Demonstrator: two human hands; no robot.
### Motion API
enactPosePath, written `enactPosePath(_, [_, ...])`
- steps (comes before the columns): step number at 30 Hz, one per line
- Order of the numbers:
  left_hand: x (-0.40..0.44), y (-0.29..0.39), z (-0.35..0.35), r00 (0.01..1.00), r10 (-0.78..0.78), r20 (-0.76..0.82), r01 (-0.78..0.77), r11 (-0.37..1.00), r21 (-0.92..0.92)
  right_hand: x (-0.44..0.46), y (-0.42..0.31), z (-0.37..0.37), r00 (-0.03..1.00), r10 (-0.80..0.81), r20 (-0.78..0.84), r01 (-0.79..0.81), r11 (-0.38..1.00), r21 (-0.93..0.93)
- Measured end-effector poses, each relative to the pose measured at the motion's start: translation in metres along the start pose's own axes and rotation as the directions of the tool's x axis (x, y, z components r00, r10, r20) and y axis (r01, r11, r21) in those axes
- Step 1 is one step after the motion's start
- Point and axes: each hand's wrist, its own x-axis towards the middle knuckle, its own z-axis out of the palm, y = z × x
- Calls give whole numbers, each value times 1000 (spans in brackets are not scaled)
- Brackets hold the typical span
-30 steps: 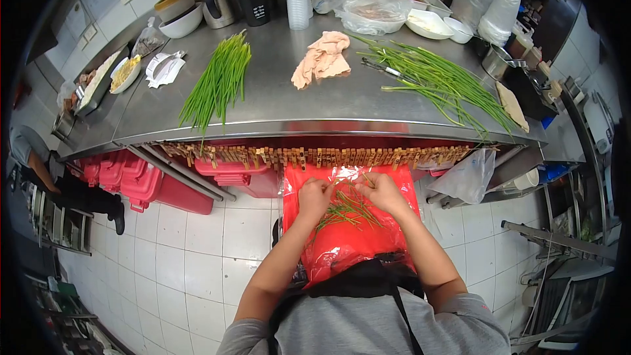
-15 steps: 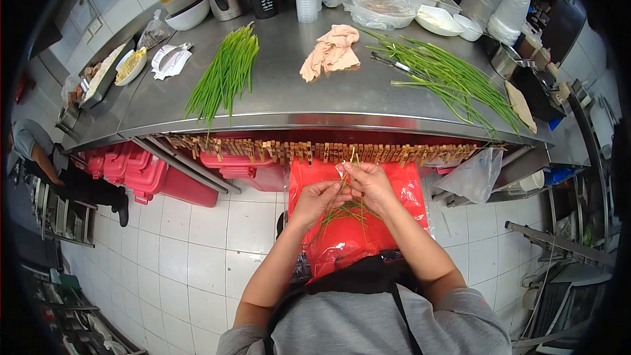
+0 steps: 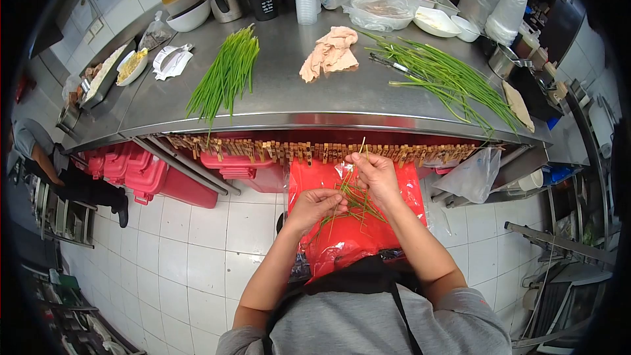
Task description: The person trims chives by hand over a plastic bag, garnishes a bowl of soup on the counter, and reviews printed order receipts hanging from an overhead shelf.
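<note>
Over a red plastic sheet (image 3: 328, 240) spread on my lap, my right hand (image 3: 376, 176) pinches a thin chive stalk (image 3: 363, 144), whose pale end points up past the fingers. Lower and to the left, my left hand (image 3: 320, 206) is closed at its fingertips. Thin green bits show beside them, but what it grips is too small to tell. Between and below the hands, loose green trimmings (image 3: 360, 205) lie on the red plastic. On the steel counter are a neat chive bundle (image 3: 230, 69) at left and a looser chive pile (image 3: 453, 75) at right.
A pink cloth (image 3: 330, 54) lies mid-counter, and a pen (image 3: 389, 63) rests on the right pile. Wooden clothespins (image 3: 309, 152) line the counter's underside. Pink bins (image 3: 148, 171) stand below at left. Another person (image 3: 49, 164) is at far left.
My hands have drawn apart: the left moved down and slightly left, the right shifted slightly right with the stalk. More of the trimmings now shows between them.
</note>
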Motion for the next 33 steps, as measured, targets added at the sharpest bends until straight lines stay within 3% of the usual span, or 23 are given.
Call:
enactPosePath(11, [4,-3,9,988,84,-130,-84,996,6,-4,0,11,922,-382,67,388,904,-177])
enactPosePath(14, [8,-20,-3,989,52,-139,-54,999,-10,-8,-21,17,928,-371,24,372,926,-66])
enactPosePath(17, [10,-30,-3,987,131,-98,-120,987,104,-9,-36,19,963,-265,43,261,962,85])
enactPosePath(20, [7,-21,12,968,252,-19,-251,967,48,-1,-30,17,976,-213,53,199,959,200])
enactPosePath(23, [7,-26,10,972,203,121,-224,954,200,3,-29,17,970,-240,25,229,950,214])
enactPosePath(26, [11,-41,-1,975,143,169,-174,967,185,4,-36,16,954,-299,12,291,936,197])
enactPosePath(33, [13,-45,-5,990,132,-50,-134,990,-41,4,-33,16,932,-362,19,356,924,142])
